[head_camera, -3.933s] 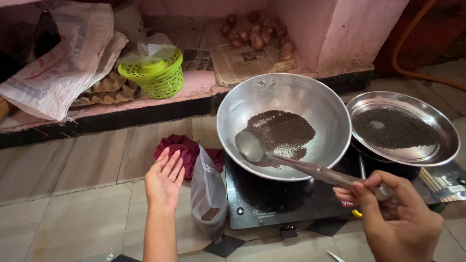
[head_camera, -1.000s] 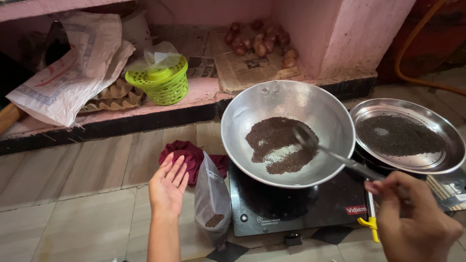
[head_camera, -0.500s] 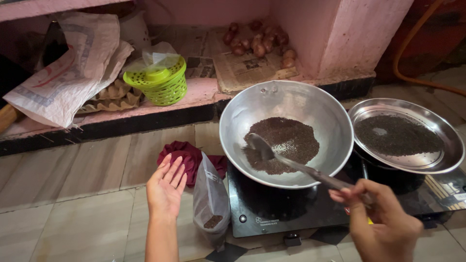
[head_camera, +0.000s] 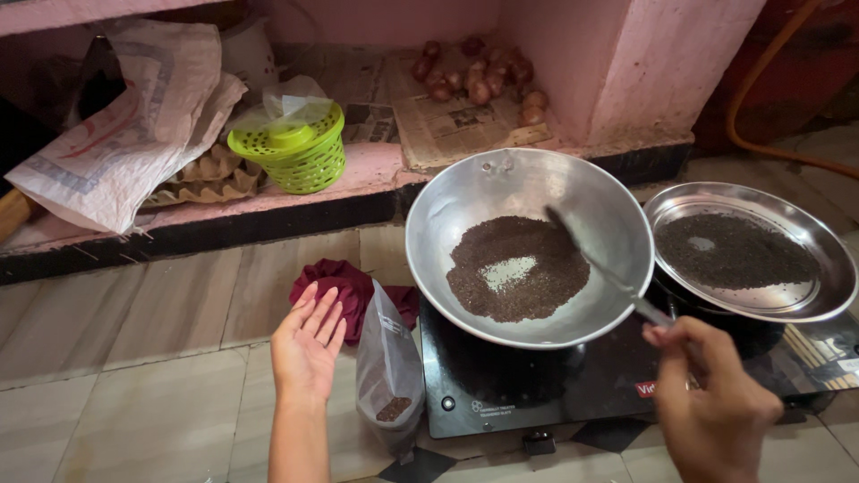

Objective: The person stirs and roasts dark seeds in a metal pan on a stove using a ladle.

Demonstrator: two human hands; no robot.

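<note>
Head view looks down on a floor-level cooking spot. At about four o'clock the right hand (head_camera: 711, 402) is curled closed around the handle of a long metal spoon (head_camera: 595, 259), whose blade reaches up toward eleven o'clock into a wide steel wok (head_camera: 465, 210). The spoon's tip lies over the wok's right inner wall, beside a ring of dark seeds (head_camera: 510, 268) with a bare patch in its middle. The wok sits on a black induction cooktop (head_camera: 501, 402).

At three o'clock from the wok, a flat steel plate (head_camera: 837, 268) holds a thin layer of the same dark seeds; its rim sits just beside the wok's.

At seven o'clock the left hand (head_camera: 307, 344) is open, palm up, fingers spread, holding nothing. Just to its right stands a slumped clear plastic bag (head_camera: 386, 358) with a few seeds at the bottom, and behind both lies a maroon cloth (head_camera: 335, 282).

At ten o'clock, on the pink ledge, sits a green perforated basket (head_camera: 295, 152) beside a woven sack (head_camera: 134, 125); onions (head_camera: 479, 76) lie on newspaper at twelve.
</note>
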